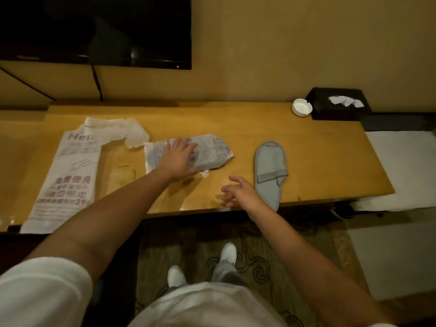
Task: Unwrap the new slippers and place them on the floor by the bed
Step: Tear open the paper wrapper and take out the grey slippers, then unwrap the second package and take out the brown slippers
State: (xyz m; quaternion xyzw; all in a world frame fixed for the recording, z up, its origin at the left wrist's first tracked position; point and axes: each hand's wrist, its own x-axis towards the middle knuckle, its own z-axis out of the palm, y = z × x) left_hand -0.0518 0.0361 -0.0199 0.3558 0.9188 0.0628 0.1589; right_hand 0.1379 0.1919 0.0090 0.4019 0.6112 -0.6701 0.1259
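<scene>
While the wooden desk [318, 161] carries a torn-open empty wrapper [70, 171] at its left, the wrapped packet [212, 152] lies mid-desk, long axis across, under the left hand [175, 159], fingers spread flat upon it. One grey slipper [270, 171] lies unwrapped, long axis front-to-back, just right of the right hand [240, 192], which hovers loosely spread, holding nothing, and is judged the nearer.

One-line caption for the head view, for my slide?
Left hand on wrapped packet; bare grey slipper beside open right hand.
</scene>
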